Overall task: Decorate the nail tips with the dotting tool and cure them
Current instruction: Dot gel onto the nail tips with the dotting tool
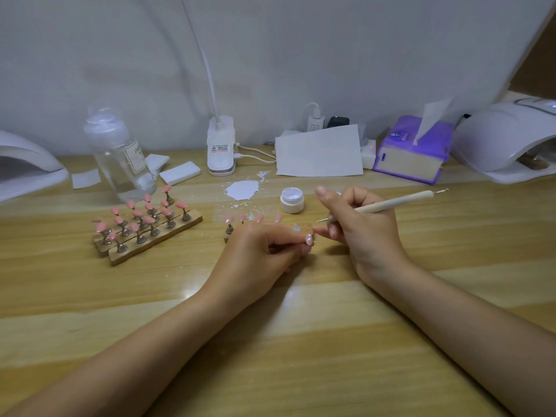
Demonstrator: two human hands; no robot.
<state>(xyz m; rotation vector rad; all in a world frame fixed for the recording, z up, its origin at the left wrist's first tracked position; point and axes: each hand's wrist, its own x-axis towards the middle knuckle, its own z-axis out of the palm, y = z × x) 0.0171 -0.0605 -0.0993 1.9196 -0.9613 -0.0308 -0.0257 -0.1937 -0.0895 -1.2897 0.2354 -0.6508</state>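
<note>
My left hand (264, 251) pinches a pink nail tip (309, 239) on its small stand, white marks on the tip. My right hand (358, 224) grips the cream-handled dotting tool (394, 202), its thin metal point just right of the held tip. Behind my left hand a wooden holder (304, 228) carries a row of pink tips (230, 218), partly hidden by my fingers. An open white gel pot (292, 200) stands just beyond. Two wooden racks of several pink tips (144, 227) sit at the left. One curing lamp (508, 139) is at the far right, another (27, 167) at the far left.
A blob of white paint (242, 189) lies on the wooden table (301, 341). A clear pump bottle (120, 155), white pads (180, 173), a clip lamp base (221, 145), white paper (319, 152), a power strip and a purple tissue pack (412, 152) line the back.
</note>
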